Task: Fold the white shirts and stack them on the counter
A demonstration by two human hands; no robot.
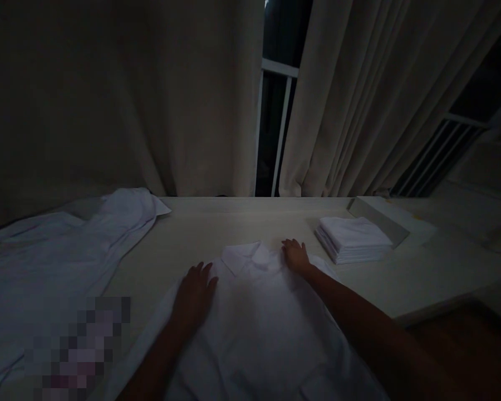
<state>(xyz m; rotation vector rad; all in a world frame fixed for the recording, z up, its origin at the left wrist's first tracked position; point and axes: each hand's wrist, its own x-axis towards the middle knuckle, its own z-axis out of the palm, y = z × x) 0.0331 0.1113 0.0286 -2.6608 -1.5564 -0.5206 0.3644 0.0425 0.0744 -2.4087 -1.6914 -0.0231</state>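
A white collared shirt (271, 323) is spread out in front of me, its collar pointing away and its lower part running out of the bottom of the view. On its left shoulder area rests my left hand (194, 295), fingers stretched out and slightly apart. My right hand (295, 256) lies at the right shoulder, just beside the collar, with its fingers also extended. Neither hand appears to grip the cloth. The light is dim, so fine folds are hard to make out.
The shirt lies on a pale table (234, 220). More white garments (67, 250) are heaped at the left, near a pixelated patch. To the right stand a stack of folded white cloth (354, 236) and a pale box-like object (384, 214). Beige curtains (200, 100) hang behind.
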